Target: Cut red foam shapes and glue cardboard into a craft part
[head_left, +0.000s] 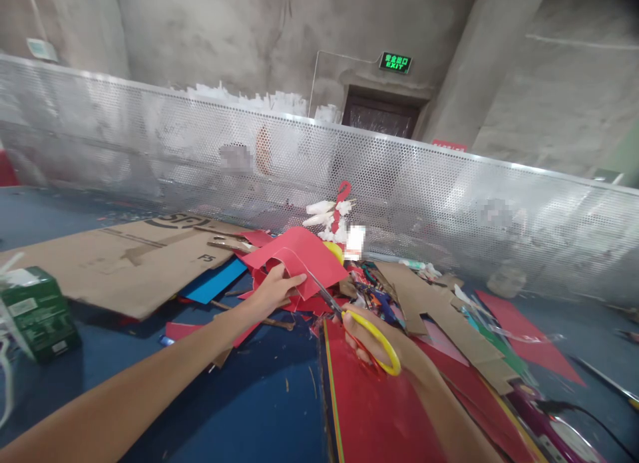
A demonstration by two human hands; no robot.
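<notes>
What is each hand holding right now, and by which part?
The left hand pinches the red paper at its near edge. The right hand holds the scissors by the yellow handle loops.

Blue tabletop (259,403) bare in front — cardboard sheet (124,263) left, scrap pile (439,310) right, mesh fence (424,183) behind.
</notes>
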